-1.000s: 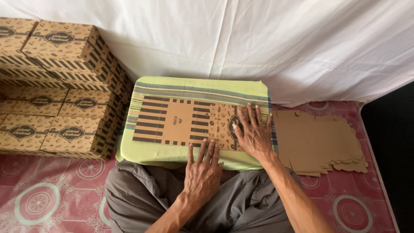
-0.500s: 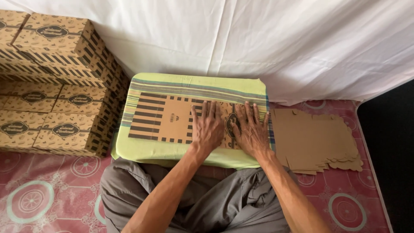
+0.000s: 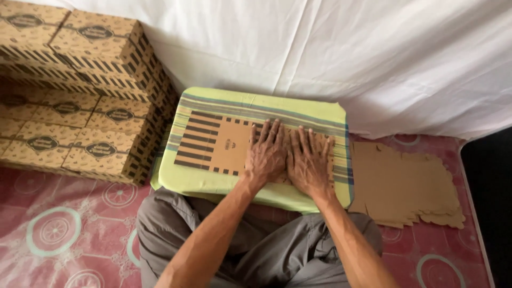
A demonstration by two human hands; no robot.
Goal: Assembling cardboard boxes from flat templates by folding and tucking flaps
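**Both hands pressed flat on an unfolded carton blank**

The left hand (image 3: 266,152) and the right hand (image 3: 309,160) lie side by side, palms down, fingers stretched out and slightly spread, thumbs nearly touching. Neither grips anything; both press flat on the right half of a flat printed carton blank (image 3: 213,144). The blank is brown cardboard with dark stripes along its long edges and a plain middle panel, and its left half shows uncovered beyond the left hand.

The blank rests on a low cushion-like counter (image 3: 213,184) wrapped in a yellow-green cloth with striped bands, set just in front of the person's crossed legs in grey trousers (image 3: 256,250).

To the right of the counter, on the floor, lies a stack of plain brown flat blanks (image 3: 405,184), well apart from the right hand. To the left, touching or just beside the counter's edge, stand folded printed boxes (image 3: 90,90) piled in rows several high. A white sheet (image 3: 320,48) hangs behind everything, and a red patterned mat (image 3: 58,224) with pale circles covers the floor.
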